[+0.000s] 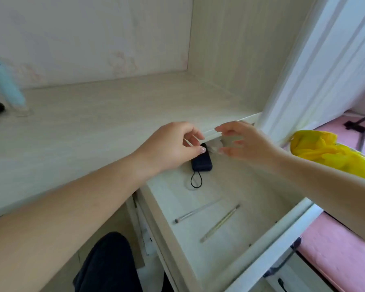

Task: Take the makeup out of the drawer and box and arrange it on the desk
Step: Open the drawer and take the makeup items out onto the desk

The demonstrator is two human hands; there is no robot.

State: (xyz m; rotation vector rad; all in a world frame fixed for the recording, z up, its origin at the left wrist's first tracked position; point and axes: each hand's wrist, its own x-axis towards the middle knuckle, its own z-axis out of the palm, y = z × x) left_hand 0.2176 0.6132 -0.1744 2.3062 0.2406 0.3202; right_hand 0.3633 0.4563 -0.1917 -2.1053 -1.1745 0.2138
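At the back of the open drawer (236, 207), just under the worktop (97, 114) edge, both hands meet over a small clear item (216, 149), too blurred to identify. The left hand (173, 144) has its fingers curled towards it; the right hand (240, 142) has fingers spread; whether either grip has hold of it, I cannot tell. A loose pinch could drop it behind the drawer. Also inside lie a dark pouch with a loop (201, 163) and two thin brushes (219, 223), not yet taken out.

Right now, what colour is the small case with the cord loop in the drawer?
Dark navy, nearly black, case; head view.
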